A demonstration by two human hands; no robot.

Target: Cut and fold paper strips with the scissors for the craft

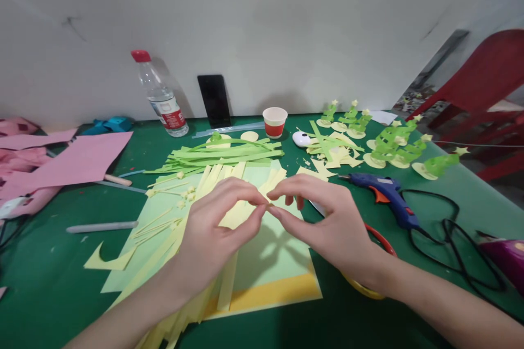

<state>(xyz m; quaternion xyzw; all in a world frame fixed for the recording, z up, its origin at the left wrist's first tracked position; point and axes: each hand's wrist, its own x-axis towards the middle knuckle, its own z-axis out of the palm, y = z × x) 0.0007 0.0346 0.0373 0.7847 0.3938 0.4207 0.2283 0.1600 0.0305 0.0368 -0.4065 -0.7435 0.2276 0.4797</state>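
My left hand and my right hand meet fingertip to fingertip over a pale green sheet. Both pinch something tiny that I cannot make out between thumb and forefinger. Pale yellow paper strips lie under and beside my left hand. To its left are small folded paper stars, some with thin tails. Partly hidden beneath my right hand is a pair of scissors with red and yellow handles.
Green paper strips lie behind my hands, near a paper cup, a phone and a bottle. On the right are a corded blue glue gun and several green star-topped paper spirals. Pink paper lies left.
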